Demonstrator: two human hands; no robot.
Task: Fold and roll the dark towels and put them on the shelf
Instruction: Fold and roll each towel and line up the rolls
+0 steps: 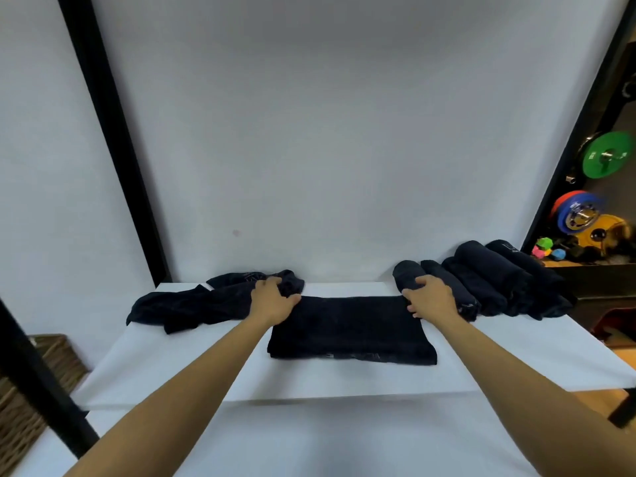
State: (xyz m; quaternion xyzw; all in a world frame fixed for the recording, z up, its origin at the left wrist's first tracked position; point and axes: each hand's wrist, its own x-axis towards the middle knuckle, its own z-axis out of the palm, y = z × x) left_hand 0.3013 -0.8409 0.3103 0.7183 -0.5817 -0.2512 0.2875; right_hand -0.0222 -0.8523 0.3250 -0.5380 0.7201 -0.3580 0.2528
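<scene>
- The folded towel (pixel 351 330) lay flat at the centre of the white shelf (pixel 516 359), between the loose towels (pixel 192 304) on the left and the rolled towels (pixel 488 280) on the right.
- The left hand (pixel 273 299) and right hand (pixel 430 297) each gripped a far corner with curled fingers.
- The cloth looked soft, light and limp; hold it at the far edge, both corners together.
- Black on black, the fold layers were hard to separate; the right fingertips possibly touched the nearest roll.

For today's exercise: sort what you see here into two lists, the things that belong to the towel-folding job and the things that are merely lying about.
Belong to the job:
folded towel
unfolded towels
rolled towels
white shelf
left hand
right hand

Lying about:
green weight plate
blue weight plate
wicker basket
</scene>
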